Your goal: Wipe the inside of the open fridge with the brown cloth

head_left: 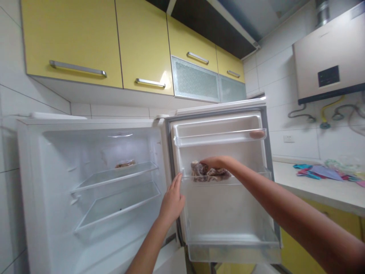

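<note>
A white fridge (pixel 31 190) stands with its door (pixel 216 213) swung out to the right. In the door's middle shelf (pixel 248 179) lies a brown and white patterned cloth (pixel 218 174). My right hand (pixel 212 161) reaches into that shelf, its fingers closed on the cloth at its left part; the fingertips are partly hidden. My left hand (pixel 172 199) is at the door's hinge side, fingers stretched out and touching the left end of the shelf, holding nothing.
Inside the fridge a small brown item (pixel 125 163) lies on the upper glass shelf (pixel 114 177). Yellow cabinets (pixel 142 42) hang above. At the right are a water heater (pixel 327 61) and a counter (pixel 302 186) with colourful cloths (pixel 327 172).
</note>
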`<state>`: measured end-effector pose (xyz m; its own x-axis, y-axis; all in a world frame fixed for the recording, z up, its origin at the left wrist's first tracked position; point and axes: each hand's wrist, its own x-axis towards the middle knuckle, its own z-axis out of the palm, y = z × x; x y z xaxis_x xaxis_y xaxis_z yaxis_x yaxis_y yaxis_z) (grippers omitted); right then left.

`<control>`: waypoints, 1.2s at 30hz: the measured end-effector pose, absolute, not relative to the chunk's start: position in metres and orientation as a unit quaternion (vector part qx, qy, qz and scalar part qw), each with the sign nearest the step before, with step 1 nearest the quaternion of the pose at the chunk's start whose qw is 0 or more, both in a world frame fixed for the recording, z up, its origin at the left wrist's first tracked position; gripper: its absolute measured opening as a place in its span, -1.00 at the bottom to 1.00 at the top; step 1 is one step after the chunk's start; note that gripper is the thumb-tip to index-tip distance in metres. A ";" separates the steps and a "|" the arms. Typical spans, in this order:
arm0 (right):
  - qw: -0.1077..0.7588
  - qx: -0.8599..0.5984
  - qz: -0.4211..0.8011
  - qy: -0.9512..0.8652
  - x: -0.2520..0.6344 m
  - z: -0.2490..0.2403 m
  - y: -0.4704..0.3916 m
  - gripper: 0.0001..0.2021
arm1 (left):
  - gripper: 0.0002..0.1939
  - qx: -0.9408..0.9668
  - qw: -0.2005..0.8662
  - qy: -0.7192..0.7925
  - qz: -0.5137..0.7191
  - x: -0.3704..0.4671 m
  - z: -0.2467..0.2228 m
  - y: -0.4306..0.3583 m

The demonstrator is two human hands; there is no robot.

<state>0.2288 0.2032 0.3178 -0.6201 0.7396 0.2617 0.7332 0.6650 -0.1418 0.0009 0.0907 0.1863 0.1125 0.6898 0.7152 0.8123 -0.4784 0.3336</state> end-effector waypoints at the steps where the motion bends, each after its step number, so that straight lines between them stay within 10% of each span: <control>1: 0.142 -0.422 0.008 -0.895 0.242 0.318 0.203 -0.52 | -0.14 -0.743 0.076 -0.505 -0.434 0.001 0.186 0.091; 15: 0.165 -0.541 -0.039 -0.824 0.378 0.315 0.177 -0.88 | -0.54 -0.698 0.059 -0.506 -0.503 0.005 0.197 0.101; 36: 0.220 -0.517 -0.209 -0.800 0.177 0.302 0.179 -0.61 | -0.64 -0.717 0.028 -0.465 -0.519 -0.002 0.193 0.114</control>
